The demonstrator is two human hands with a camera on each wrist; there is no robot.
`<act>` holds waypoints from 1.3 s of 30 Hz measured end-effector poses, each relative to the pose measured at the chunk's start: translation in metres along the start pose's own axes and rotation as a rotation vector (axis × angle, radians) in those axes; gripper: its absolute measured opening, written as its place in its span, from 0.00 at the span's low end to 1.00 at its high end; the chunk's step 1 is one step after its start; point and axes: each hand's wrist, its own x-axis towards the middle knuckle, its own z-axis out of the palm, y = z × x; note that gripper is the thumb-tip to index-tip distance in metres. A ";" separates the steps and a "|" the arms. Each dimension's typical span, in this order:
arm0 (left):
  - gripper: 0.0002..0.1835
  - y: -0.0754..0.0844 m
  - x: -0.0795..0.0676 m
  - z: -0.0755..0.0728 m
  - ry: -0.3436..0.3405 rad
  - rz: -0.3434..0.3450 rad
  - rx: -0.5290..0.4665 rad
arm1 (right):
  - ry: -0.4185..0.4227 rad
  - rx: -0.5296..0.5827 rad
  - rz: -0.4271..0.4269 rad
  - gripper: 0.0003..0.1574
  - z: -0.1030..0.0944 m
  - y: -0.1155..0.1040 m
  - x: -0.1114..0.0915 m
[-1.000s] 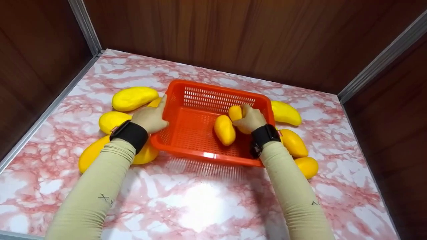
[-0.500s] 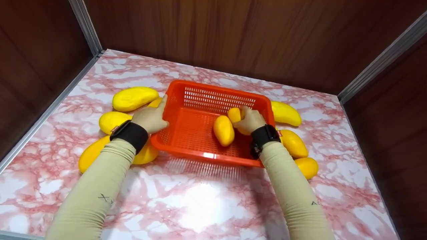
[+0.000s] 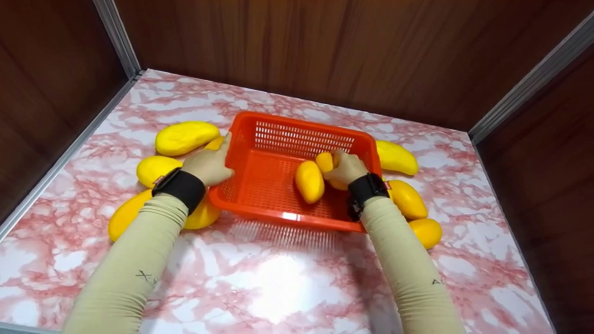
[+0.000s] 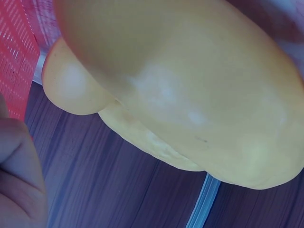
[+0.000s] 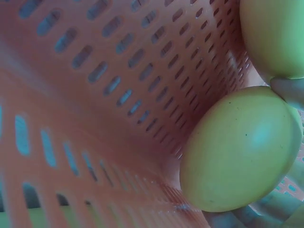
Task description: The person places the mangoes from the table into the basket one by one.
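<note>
An orange-red plastic basket (image 3: 274, 214) with slotted walls stands mid-table. My left hand (image 3: 209, 164) grips its left side, thumb over the rim and the other fingers outside, mostly hidden. Inside the basket, toward its right end, my right hand (image 3: 348, 168) holds a yellow mango (image 5: 242, 147); in the right wrist view the thumb lies at one side of it and fingers curl under the other. Right beside it another mango (image 3: 309, 182) lies on the basket floor. A large mango (image 4: 190, 95) fills much of the left wrist view, outside the basket.
Left of the basket lie several mangoes, among them a long one (image 3: 185, 138) at the back and one (image 3: 130, 213) partly behind the left sleeve. More mangoes (image 3: 408, 199) lie along the right side. Brown wood-grain panels (image 3: 325, 51) border the pink-and-white marbled table (image 3: 209, 283).
The mango in the right hand and the one beside it have shifted slightly left and toward the near side. The left hand and basket look unchanged.
</note>
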 end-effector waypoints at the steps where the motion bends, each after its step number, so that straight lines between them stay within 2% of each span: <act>1: 0.51 0.000 0.000 0.000 0.002 0.001 -0.001 | 0.000 -0.002 -0.001 0.49 0.000 0.000 0.000; 11: 0.51 -0.001 0.001 0.000 0.016 0.011 0.028 | 0.000 -0.026 -0.018 0.49 0.002 -0.001 0.003; 33: 0.51 -0.001 0.000 0.000 0.003 0.009 -0.005 | -0.062 0.003 -0.006 0.51 0.000 -0.001 0.003; 39: 0.51 0.000 0.000 0.000 0.006 0.003 0.021 | -0.048 -0.016 -0.006 0.50 -0.003 -0.003 0.001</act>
